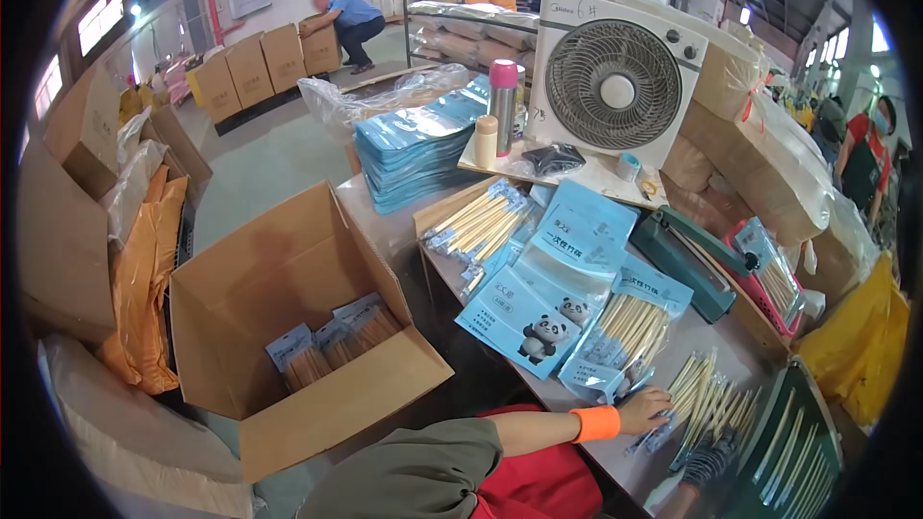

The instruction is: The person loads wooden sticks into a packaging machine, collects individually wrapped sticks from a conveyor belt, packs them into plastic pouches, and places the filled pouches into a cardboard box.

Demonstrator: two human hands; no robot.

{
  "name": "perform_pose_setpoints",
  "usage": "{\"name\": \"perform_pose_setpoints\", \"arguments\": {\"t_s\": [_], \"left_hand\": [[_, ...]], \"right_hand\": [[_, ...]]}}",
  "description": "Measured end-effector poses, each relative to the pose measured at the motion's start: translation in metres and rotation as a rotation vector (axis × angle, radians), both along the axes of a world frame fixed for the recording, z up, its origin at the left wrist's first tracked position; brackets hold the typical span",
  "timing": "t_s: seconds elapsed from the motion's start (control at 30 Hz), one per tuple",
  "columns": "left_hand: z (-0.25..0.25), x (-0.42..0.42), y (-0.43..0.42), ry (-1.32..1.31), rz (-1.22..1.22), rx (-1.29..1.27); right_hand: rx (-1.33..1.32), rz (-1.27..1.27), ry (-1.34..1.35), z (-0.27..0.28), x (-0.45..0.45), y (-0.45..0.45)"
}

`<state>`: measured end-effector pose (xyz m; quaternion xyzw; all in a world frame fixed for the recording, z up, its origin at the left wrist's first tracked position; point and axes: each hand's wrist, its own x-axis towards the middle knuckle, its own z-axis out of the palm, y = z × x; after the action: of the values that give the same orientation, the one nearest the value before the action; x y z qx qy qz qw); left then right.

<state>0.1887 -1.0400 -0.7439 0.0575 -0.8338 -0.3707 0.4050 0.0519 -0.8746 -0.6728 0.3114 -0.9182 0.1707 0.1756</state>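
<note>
My left hand [646, 410], below an orange wristband, is closed round the lower ends of wrapped chopsticks [690, 386] on the table. Its fingertips are partly hidden. Just right of it, my right hand [710, 461] wears a striped glove and lies at the lower ends of more wrapped chopsticks [729, 407]; its fingers are hard to make out. Above my left hand lies a blue bag [630, 327] filled with chopsticks. Flat blue panda-print bags [548, 322] are stacked beside it. A green tray [793, 442] with chopsticks stands at the right.
An open carton [317, 423] with packed bags stands left of the table. Behind are blue bag stacks [418, 149], a fan [615, 82], a bottle [502, 106] and a green sealer [683, 264]. One person [351, 19] bends over cartons; another [865, 159] stands far right.
</note>
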Motion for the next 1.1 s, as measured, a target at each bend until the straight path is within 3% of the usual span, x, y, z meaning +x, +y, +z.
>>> {"name": "perform_pose_setpoints", "arguments": {"t_s": [0.03, 0.07, 0.1, 0.17, 0.23, 0.3, 0.33, 0.6, 1.1], "left_hand": [[0.002, 0.001, 0.0, 0.001, 0.002, 0.002], [0.004, 0.001, -0.001, -0.024, -0.008, 0.033], [0.005, 0.002, 0.0, -0.049, -0.019, 0.064], [0.006, 0.001, 0.001, -0.031, 0.0, 0.032], [0.007, 0.002, 0.004, -0.022, 0.009, 0.0], [0.012, 0.002, 0.005, -0.007, 0.021, 0.001], [0.012, 0.003, 0.006, -0.011, 0.021, -0.001], [0.014, 0.005, 0.006, -0.027, 0.091, 0.04], [0.015, 0.006, 0.007, -0.042, 0.108, 0.001]], "right_hand": [[0.243, -0.168, 0.061, -0.005, 0.0, -0.003], [0.311, -0.261, -0.127, -0.009, -0.001, -0.006], [0.315, -0.262, -0.128, -0.025, -0.003, -0.003], [0.255, -0.208, 0.17, -0.06, -0.011, 0.005], [0.346, -0.2, 0.144, -0.052, 0.005, -0.002], [0.309, -0.117, 0.112, -0.054, 0.015, -0.011], [0.312, -0.106, 0.057, -0.023, 0.043, -0.02], [0.128, 0.088, 0.017, -0.034, 0.071, -0.036], [0.067, 0.15, 0.005, -0.039, 0.073, -0.032]]}}
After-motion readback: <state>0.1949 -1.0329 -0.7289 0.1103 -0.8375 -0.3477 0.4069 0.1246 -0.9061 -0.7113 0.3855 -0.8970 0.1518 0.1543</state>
